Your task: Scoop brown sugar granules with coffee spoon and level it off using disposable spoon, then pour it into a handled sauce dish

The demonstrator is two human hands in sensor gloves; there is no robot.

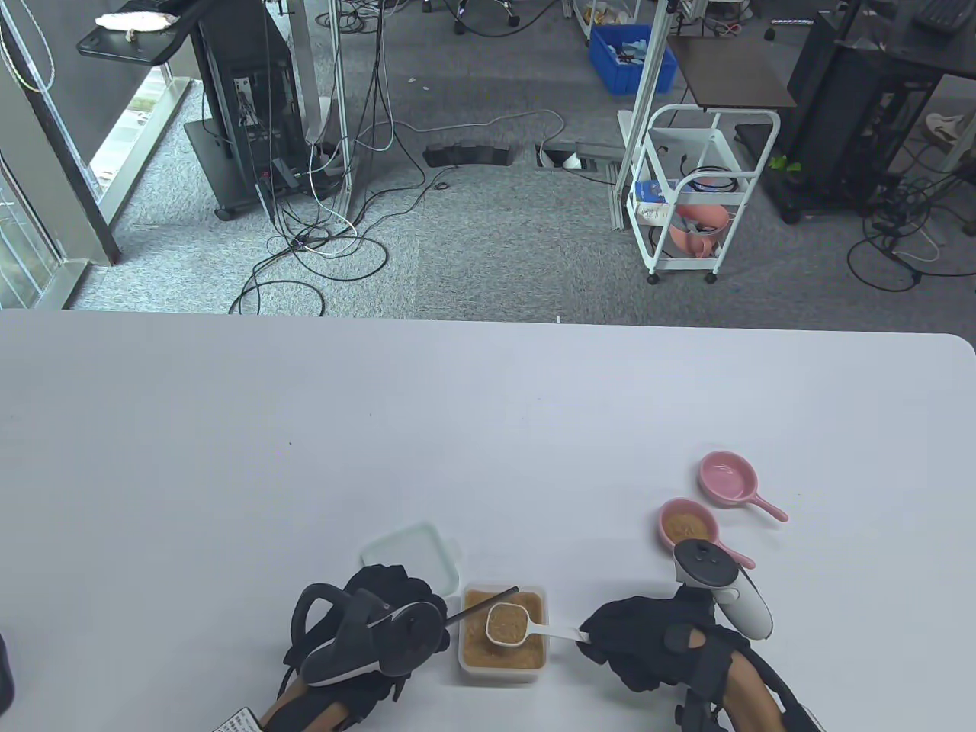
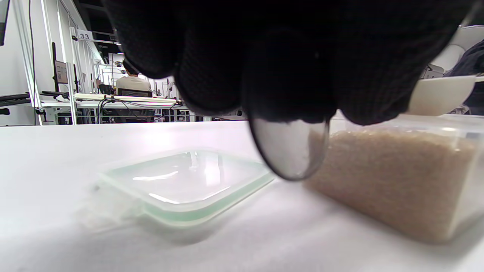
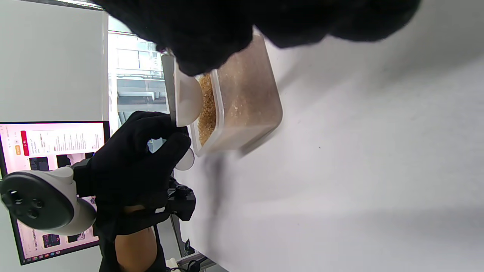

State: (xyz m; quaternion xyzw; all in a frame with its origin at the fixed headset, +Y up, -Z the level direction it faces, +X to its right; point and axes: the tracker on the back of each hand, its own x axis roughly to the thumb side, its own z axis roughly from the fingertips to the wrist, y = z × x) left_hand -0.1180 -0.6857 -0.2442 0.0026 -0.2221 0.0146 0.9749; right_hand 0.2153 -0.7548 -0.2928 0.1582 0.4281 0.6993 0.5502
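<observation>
The right hand [image 1: 648, 640], at 3 o'clock from the tub [image 1: 504, 634], pinches the white spoon [image 1: 509, 624], full of sugar above it. The left hand [image 1: 381, 610], at 9 o'clock, pinches the dark spoon [image 1: 484, 602]. Dish [image 1: 688, 524] sits at 2 o'clock.

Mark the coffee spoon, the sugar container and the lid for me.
coffee spoon [image 1: 506, 624]: table view, on the sugar-filled bowl of the spoon.
sugar container [image 1: 467, 662]: table view, on its near left rim.
lid [image 2: 181, 181]: left wrist view, on the clear middle panel of the lid lying flat on the table.
</observation>
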